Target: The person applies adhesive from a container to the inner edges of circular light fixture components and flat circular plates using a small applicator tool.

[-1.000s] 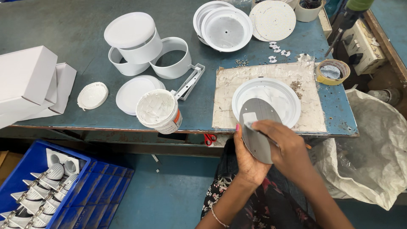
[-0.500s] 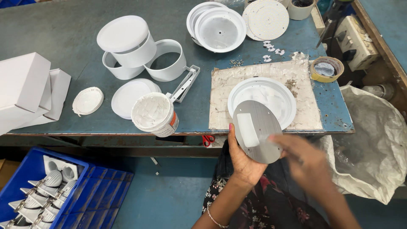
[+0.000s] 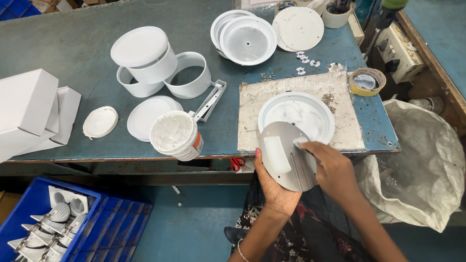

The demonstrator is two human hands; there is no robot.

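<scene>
Currently your left hand [image 3: 274, 187] cradles a round metal disc [image 3: 289, 156] from beneath, palm up, thumb hooked over its left edge, holding it tilted just off the near edge of the table [image 3: 73, 58]. Your right hand [image 3: 332, 170] is closed with its fingertips pressed on the disc's upper face, where a white smear sits; a second white patch lies to the left of it. Whether those fingers pinch a small tool or spread paste bare, I cannot tell.

Directly beyond the disc a white round dish [image 3: 297, 114] rests on a paste-stained board [image 3: 301, 111], with a small heap of screws [image 3: 330, 99] beside it. An open tub of white paste [image 3: 175, 136] stands to the left near the table edge, its lid [image 3: 100, 122] well apart. Further left are white round housings [image 3: 160, 68], white boxes [image 3: 29, 111] and, below, a blue crate [image 3: 58, 228] of fittings.

Risks, as judged: the disc is held over the floor, not the table, on one palm only; hard pressure from your right hand could tip it off. Paste on your fingers would weaken that hold. The tub near the edge could be knocked by an elbow.

Not verifiable: the disc's underside, your left fingers behind it, and the crate, which is cut off by the frame.
</scene>
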